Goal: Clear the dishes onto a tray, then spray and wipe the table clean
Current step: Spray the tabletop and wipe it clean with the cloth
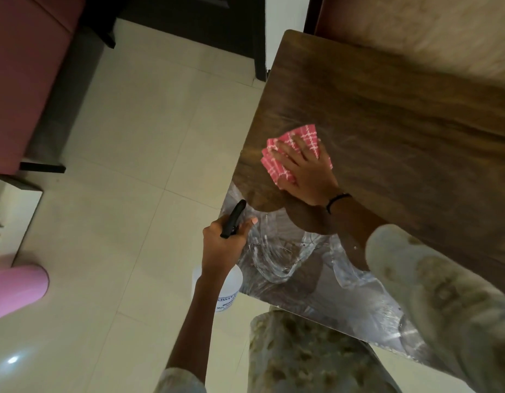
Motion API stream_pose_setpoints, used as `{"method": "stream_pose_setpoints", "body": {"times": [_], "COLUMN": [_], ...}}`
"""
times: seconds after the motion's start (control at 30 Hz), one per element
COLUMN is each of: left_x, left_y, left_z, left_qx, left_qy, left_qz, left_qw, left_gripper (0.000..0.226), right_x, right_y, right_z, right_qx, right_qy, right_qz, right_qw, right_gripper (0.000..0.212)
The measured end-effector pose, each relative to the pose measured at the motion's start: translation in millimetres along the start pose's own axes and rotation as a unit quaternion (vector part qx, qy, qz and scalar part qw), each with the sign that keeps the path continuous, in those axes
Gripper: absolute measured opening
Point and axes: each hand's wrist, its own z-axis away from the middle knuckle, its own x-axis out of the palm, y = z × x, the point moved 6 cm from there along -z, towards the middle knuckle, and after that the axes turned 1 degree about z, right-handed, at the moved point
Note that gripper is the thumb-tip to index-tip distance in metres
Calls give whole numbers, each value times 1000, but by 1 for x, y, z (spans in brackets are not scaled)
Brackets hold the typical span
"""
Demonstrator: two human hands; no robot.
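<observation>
From the head view I see the right hand (303,173) flat on a pink checked cloth (291,153), fingers (285,150) straight and spread, pressing the cloth onto the wooden desk (387,123). Cloth sits near the desk's left edge, folded or bunched under the palm, its edges sticking out past the fingertips and the thumb side. A black band (337,200) circles the right wrist.

Left hand (224,242) is out over the floor, just beside the desk's near-left corner, fingers curled around the neck of a spray bottle (231,282). Black trigger head (233,218) pokes up out of the fist; index finger is stretched forward alongside it (on the trigger or not, I cannot tell). Bottle body hangs below the hand, translucent white, with a printed label partly hidden by the forearm.

Near part of the desk has a shiny wet-looking or plastic-covered patch (288,265) with streaks and glare; which it is I cannot tell, frame is blurred there.

Cream tiled floor (132,165) to the left. Dark red seat (27,66) at top left, pink rounded thing (16,290) at the left edge. Patterned pale sleeve (432,293) covers the right upper arm.
</observation>
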Motion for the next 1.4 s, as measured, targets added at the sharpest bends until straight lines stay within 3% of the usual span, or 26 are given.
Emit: {"method": "stream_pose_setpoints", "body": {"times": [0.13, 0.3, 0.4, 0.47, 0.57, 0.7, 0.97, 1.2, 1.4], "left_x": [-2, -4, -3, -1, 6, 21, 38, 27, 13], "left_y": [-3, -8, -12, -16, -26, -41, -58, -69, -81], "left_z": [3, 14, 24, 33, 48, 69, 99, 105, 102], "left_qx": [13, 16, 20, 25, 19, 18, 53, 10, -25], "left_qy": [-1, -3, -9, -10, -23, -37, -2, 19, 59], "left_qz": [7, 16, 21, 19, 18, -8, -59, 2, 5], "left_qw": [1000, 1000, 1000, 999, 999, 999, 997, 1000, 998], "left_gripper": [41, 37, 31, 35, 37, 35, 39, 32, 45], "right_x": [0, 17, 22, 21, 15, 12, 16, 21, 24], "right_y": [-38, -112, -112, -83, -36, -21, -25, -25, -58], "right_z": [-42, -15, 28, 44, 54, 73, 114, 113, 99], "right_qx": [57, -75, -130, -113, -13, 68, 53, 56, 56], "right_qy": [-3, 15, 23, 17, 0, -15, -25, -37, -22], "right_qz": [-17, -7, 4, -1, -1, -11, -11, -4, -27], "right_qw": [998, 997, 991, 993, 1000, 998, 998, 998, 998], "right_gripper": [67, 66, 59, 57, 61, 64, 62, 63, 65]}}
